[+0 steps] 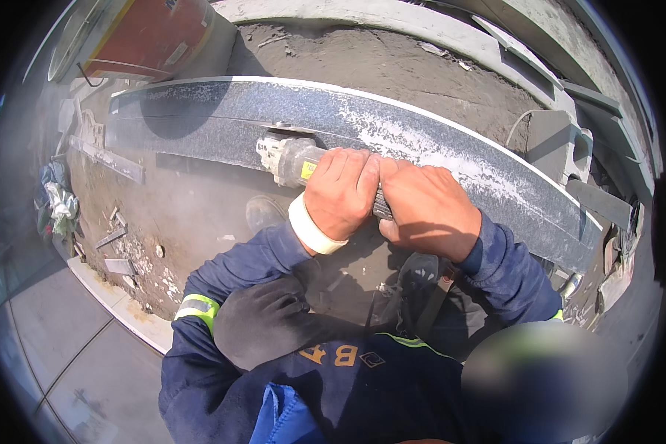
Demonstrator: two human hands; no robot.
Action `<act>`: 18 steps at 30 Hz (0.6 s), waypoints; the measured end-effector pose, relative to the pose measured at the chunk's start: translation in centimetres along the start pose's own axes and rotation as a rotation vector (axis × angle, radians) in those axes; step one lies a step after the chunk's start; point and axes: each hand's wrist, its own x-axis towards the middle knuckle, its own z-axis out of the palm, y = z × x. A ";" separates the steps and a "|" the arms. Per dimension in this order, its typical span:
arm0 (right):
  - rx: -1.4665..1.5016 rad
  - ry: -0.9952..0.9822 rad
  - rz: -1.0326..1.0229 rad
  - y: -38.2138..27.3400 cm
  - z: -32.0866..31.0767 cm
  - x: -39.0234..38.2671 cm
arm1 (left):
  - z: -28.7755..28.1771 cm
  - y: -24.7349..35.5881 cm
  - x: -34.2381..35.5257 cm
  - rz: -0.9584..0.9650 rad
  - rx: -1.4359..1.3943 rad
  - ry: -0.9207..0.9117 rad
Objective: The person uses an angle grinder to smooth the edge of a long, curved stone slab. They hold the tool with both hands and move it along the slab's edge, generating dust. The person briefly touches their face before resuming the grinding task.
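An angle grinder with a dusty grey gear head rests at the near side of a long dark grey slab. Its disc lies mostly hidden behind the head, against the slab, where a thin line runs lengthwise. My left hand is closed round the grinder's body, with a pale band at the wrist. Right beside it, my right hand wraps the rear of the tool, where a dark ribbed part shows below the fingers. White dust covers the slab's middle and right part. A dust haze hangs at the left.
A red-labelled bucket stands beyond the slab's left end. A grey hollow block is near its right end. Stone offcuts and a plastic bag lie on the left. Large floor tiles fill the lower left.
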 end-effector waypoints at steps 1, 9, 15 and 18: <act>-0.004 0.008 -0.001 0.1 0.2 0.0 | 0.1 0.1 0.0 -0.003 -0.003 -0.006; 0.018 0.167 -0.082 0.6 2.1 2.9 | 1.1 -2.4 -1.6 -0.061 0.043 -0.027; 0.023 0.160 -0.056 0.2 1.5 1.3 | 0.5 -1.1 -0.9 -0.032 0.039 -0.004; 0.017 0.094 -0.026 0.1 0.4 -0.2 | -0.6 1.0 1.0 -0.034 0.004 -0.001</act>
